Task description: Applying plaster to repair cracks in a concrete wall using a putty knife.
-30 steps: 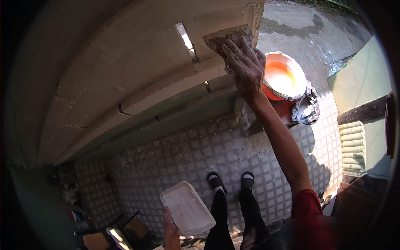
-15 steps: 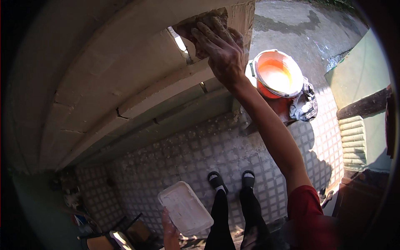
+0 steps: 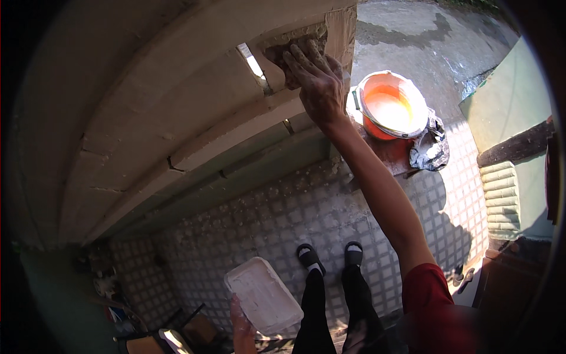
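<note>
My right hand (image 3: 322,85) is raised to the pale wall (image 3: 194,88), its putty-smeared fingers pressing flat on a brownish putty spreader (image 3: 276,54). The spreader's straight edge lies against the wall surface, near a pale upright edge (image 3: 341,41). Much of the tool is covered by my fingers. Low in the view, my left hand (image 3: 240,321) grips the side of a shallow white rectangular tray (image 3: 257,261). A layer of pale putty (image 3: 265,298) is spread across the tray's inside.
An orange bucket (image 3: 370,125) with whitish contents stands right of my right arm, beside a crumpled bag (image 3: 429,144). A narrow bright slot (image 3: 252,62) opens through the wall. My sandaled feet (image 3: 309,255) stand on patterned tiles (image 3: 236,230). Chair-like items (image 3: 197,327) sit lower left.
My right hand and the spreader have shifted slightly down and to the right along the wall. The left hand with the tray stays almost where it was.
</note>
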`<state>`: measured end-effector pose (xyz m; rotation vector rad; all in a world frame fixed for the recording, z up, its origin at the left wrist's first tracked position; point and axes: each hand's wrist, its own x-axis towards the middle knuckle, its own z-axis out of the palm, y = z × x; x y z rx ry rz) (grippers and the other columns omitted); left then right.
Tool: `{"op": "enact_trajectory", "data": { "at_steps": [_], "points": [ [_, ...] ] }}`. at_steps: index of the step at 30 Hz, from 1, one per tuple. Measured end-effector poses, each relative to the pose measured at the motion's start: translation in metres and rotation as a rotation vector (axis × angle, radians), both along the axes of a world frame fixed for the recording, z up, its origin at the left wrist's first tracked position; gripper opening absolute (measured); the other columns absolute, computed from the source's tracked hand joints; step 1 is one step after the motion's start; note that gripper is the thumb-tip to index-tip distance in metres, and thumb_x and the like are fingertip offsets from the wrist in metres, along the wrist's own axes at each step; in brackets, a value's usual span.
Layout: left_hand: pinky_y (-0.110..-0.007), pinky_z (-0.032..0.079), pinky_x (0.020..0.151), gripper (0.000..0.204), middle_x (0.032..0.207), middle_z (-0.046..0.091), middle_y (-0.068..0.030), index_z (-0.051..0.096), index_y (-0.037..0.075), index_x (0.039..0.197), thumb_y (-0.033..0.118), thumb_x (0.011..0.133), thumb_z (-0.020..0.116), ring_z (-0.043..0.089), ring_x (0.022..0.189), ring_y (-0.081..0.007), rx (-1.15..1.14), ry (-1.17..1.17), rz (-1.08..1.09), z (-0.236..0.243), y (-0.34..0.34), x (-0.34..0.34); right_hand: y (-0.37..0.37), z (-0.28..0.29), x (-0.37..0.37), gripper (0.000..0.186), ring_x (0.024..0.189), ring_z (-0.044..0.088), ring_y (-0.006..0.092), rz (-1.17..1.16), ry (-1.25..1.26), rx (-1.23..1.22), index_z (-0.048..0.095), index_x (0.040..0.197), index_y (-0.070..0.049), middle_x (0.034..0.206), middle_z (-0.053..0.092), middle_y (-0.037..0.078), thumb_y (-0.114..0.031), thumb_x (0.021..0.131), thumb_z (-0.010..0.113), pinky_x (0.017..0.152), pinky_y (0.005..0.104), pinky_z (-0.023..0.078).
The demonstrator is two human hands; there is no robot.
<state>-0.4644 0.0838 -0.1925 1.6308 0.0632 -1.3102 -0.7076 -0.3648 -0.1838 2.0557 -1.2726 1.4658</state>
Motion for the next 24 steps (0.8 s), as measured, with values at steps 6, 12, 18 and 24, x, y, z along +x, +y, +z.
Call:
{"op": "enact_trajectory", "data": {
  "at_steps": [6,12,18,24],
  "points": [
    [-0.045,0.045,0.099,0.056,0.129,0.057,-0.0117,0.046,0.005,0.136,0.047,0.1,0.043,0.056,0.115,-0.0303,0.014,-0.03,0.013,-0.003,0.002,0.009,0.04,-0.027,-0.022,0.046,0.119,0.06,0.0317,0.148,-0.18,0.108,0.065,0.126,-0.013,0.128,0.063,0.012,0.003,0.084,0.052,0.093,0.0423,0.047],
    [-0.044,0.044,0.101,0.056,0.129,0.057,-0.0108,0.046,0.005,0.136,0.047,0.1,0.043,0.057,0.115,-0.0288,0.009,-0.05,0.009,-0.009,0.006,0.019,0.01,0.015,-0.008,0.043,0.058,0.057,0.0396,-0.143,-0.678,0.124,0.063,0.128,-0.01,0.075,0.062,0.026,-0.002,0.087,0.055,0.059,0.0454,0.046],
    [-0.044,0.044,0.102,0.057,0.132,0.056,-0.0109,0.045,0.005,0.138,0.046,0.099,0.045,0.056,0.117,-0.0289,-0.027,-0.006,-0.007,-0.014,0.008,0.03,0.057,0.022,0.088,0.054,0.077,0.066,0.0393,0.091,-0.458,0.352,0.065,0.124,-0.012,0.091,0.067,0.022,0.004,0.074,0.052,0.068,0.0459,0.053],
    [-0.044,0.044,0.101,0.059,0.132,0.056,-0.0113,0.045,0.005,0.139,0.047,0.098,0.047,0.056,0.117,-0.0293,0.025,-0.009,0.047,-0.01,0.005,0.026,0.042,0.017,0.011,0.045,0.099,0.069,0.0207,-0.079,-0.696,0.166,0.061,0.126,0.001,0.109,0.068,0.025,0.007,0.085,0.044,0.08,0.0312,0.053]
  ]
}}
